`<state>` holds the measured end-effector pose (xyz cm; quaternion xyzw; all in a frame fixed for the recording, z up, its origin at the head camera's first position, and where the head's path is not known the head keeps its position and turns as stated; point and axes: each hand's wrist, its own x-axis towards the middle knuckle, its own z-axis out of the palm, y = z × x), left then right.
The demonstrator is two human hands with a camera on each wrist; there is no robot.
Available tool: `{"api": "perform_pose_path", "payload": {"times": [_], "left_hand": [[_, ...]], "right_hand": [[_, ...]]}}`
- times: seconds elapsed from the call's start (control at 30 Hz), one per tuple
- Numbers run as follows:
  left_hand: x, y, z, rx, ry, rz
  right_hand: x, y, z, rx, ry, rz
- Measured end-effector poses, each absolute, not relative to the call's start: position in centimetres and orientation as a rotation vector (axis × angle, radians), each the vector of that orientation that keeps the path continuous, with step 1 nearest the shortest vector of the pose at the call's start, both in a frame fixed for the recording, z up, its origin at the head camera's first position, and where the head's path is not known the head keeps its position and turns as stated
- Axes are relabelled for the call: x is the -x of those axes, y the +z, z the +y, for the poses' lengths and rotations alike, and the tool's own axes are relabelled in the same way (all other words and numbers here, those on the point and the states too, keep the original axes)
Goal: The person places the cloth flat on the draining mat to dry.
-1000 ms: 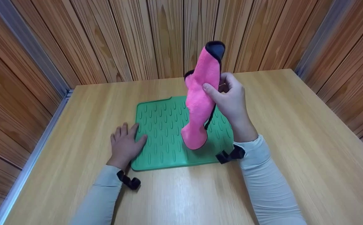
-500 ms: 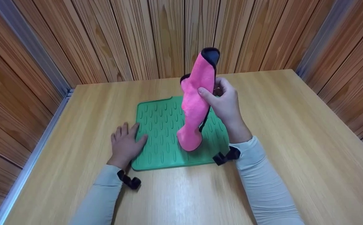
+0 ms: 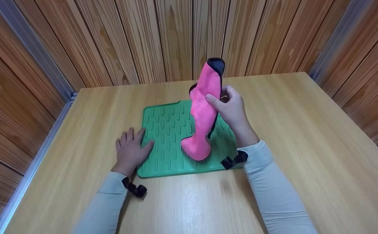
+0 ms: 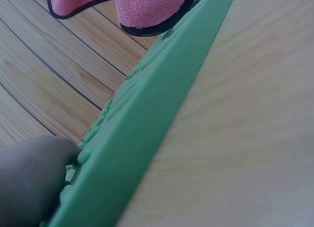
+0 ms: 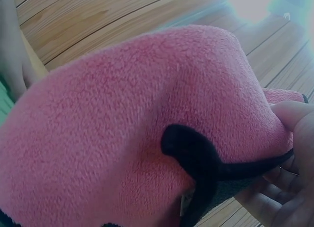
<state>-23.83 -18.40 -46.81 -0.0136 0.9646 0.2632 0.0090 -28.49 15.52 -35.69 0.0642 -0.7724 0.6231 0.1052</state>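
Observation:
A pink plush cleaning cloth (image 3: 202, 112) with dark edging hangs bunched over the green mat (image 3: 166, 143). My right hand (image 3: 232, 107) pinches it by its right side, thumb in front and the other fingers behind. In the right wrist view the cloth (image 5: 113, 104) fills most of the picture, with a black loop (image 5: 194, 151) on its edge. My left hand (image 3: 131, 151) lies with fingers spread on the mat's left edge. Only part of that hand (image 4: 34, 178) shows in the left wrist view, against the mat's raised bumps.
The mat lies on a light wooden table (image 3: 189, 204). Wood-panelled walls (image 3: 172, 42) enclose the back and both sides, with grey metal strips (image 3: 42, 48) at the corners. A black strap (image 3: 135, 188) sits at the left wrist, another (image 3: 236, 159) at the right.
My right hand has brought the cloth down and a little to the left, nearer the mat. The cloth's lower end has swung slightly. My left hand stays in place.

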Motion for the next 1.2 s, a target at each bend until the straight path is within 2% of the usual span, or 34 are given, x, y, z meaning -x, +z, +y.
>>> {"api": "perform_pose_path", "payload": {"times": [0.6, 1.2], "left_hand": [[24.0, -47.0, -18.6, 0.032, 0.835, 2.99], [23.9, -46.9, -18.6, 0.027, 0.838, 3.018]], "right_hand": [[31.4, -40.2, 16.5, -0.004, 1.778, -2.478], [32.3, -43.7, 16.9, 0.067, 1.78, -2.622]]}}
